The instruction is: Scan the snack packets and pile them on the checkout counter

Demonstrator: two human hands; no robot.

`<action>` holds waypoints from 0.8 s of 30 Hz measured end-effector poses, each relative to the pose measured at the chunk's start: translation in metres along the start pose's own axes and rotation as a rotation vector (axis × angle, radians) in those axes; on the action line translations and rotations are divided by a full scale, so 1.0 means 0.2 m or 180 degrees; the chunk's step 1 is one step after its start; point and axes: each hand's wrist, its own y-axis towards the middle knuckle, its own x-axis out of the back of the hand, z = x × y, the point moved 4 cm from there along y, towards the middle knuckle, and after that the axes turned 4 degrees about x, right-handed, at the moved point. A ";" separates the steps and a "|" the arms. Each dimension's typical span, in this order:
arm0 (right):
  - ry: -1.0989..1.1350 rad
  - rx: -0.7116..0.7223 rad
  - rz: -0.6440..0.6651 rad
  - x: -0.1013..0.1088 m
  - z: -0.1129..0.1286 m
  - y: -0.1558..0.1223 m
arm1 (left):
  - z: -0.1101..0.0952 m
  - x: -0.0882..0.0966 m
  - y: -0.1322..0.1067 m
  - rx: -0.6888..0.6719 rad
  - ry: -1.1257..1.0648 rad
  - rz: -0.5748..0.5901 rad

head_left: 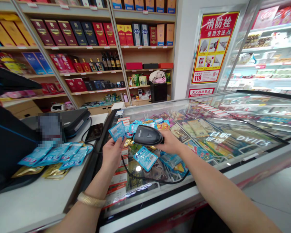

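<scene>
the left hand [113, 153] pinches what seems a blue snack packet [118, 131] near the left edge of the glass-topped freezer [160, 205]; the right hand [169, 141] grips a black barcode scanner [148, 135] beside it. more blue packets [70, 152] lie near the right edge of the counter [38, 204].

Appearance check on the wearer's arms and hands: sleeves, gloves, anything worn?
Left hand and right hand are both ungloved. No sleeve covers the visible left forearm or right forearm. Above the left wrist sits a wide, pale gold-toned band, apparently textured. No band shows on the right. Rings: can't tell.
</scene>
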 end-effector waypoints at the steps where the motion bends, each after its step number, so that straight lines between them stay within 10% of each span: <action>1: 0.0002 0.0000 0.0004 0.00 0.00 0.00 | 0.00 0.00 0.00 0.0000 -0.0005 -0.0004; 15: -0.0257 -0.0002 -0.0121 0.00 -0.03 -0.01 | -0.04 0.02 -0.01 -0.0083 0.0213 -0.0162; 24: -0.0555 0.0125 -0.0384 0.03 -0.03 -0.02 | -0.53 0.39 0.10 -0.1047 0.2093 -0.1227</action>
